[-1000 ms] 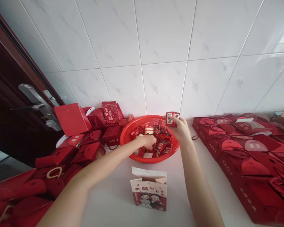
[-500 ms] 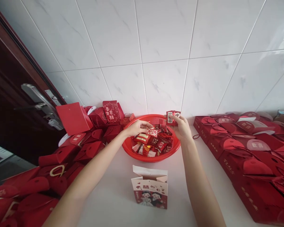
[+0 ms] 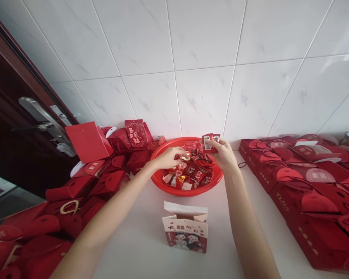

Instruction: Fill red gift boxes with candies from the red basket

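A round red plastic basket (image 3: 158, 185) on the white tabletop holds several wrapped candies (image 3: 199, 175), mostly in red wrappers. My left hand (image 3: 172, 158) reaches over its left side, fingers closed round a shiny gold-and-white wrapped candy (image 3: 186, 155), which is partly hidden. Above the right rim, my right hand (image 3: 225, 155) pinches red candy packets (image 3: 207, 142) with white labels and dark characters, side by side. Nearer to me stands a small paper gift box (image 3: 186, 237), its top open, with a cartoon couple printed on the front.
Folded red gift boxes (image 3: 109, 184) are piled on the left. Rows of red boxes (image 3: 287, 201) with cords line the right. A tiled wall (image 3: 203, 100) rises behind the basket. A dark door (image 3: 14, 135) with a metal handle (image 3: 43, 120) is at far left.
The red-and-white patterned candy at my left fingers now lies lower in the basket, and those fingers are on a gold-and-white one. My right hand keeps its packets. The view has shifted slightly.
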{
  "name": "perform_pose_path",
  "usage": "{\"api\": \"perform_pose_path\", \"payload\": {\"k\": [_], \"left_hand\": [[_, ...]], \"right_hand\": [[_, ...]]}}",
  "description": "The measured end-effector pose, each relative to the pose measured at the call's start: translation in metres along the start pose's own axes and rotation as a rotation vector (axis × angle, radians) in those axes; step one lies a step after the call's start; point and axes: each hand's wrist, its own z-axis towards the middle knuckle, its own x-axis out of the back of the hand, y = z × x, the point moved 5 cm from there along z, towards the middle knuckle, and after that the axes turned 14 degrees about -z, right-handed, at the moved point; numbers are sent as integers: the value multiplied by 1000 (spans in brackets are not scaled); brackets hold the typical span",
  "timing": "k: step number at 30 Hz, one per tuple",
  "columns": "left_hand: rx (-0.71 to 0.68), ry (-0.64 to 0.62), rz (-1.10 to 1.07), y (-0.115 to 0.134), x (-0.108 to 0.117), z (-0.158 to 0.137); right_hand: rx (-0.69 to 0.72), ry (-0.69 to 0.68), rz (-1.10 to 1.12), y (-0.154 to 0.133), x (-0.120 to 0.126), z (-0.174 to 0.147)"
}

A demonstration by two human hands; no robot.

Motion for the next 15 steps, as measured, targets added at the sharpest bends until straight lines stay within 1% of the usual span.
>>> {"api": "perform_pose_path", "payload": {"k": [1, 2, 5, 6, 8, 10, 11, 13, 15], "left_hand": [[25, -44, 80, 3, -7, -2], [53, -124, 135, 4, -16, -3], [108, -465, 237, 4, -52, -10], [117, -532, 295, 2, -61, -11], [142, -562, 461, -4, -71, -9], [181, -570, 613, -9, -74, -3], [200, -579, 655, -12, -74, 0], [229, -571, 649, -14, -71, 6], [233, -509, 543, -16, -64, 12]], "right_hand": [[2, -6, -10, 0, -1, 0], [3, -12, -20, 0, -1, -1], [1, -11, -35, 0, -2, -2], [-1, -8, -36, 0, -2, -2], [1, -2, -34, 1, -2, -2], [4, 1, -37, 1, -2, -2], [4, 1, -40, 2, -2, -2], [7, -4, -48, 2, -2, -2], [7, -5, -53, 2, -1, -1]]}}
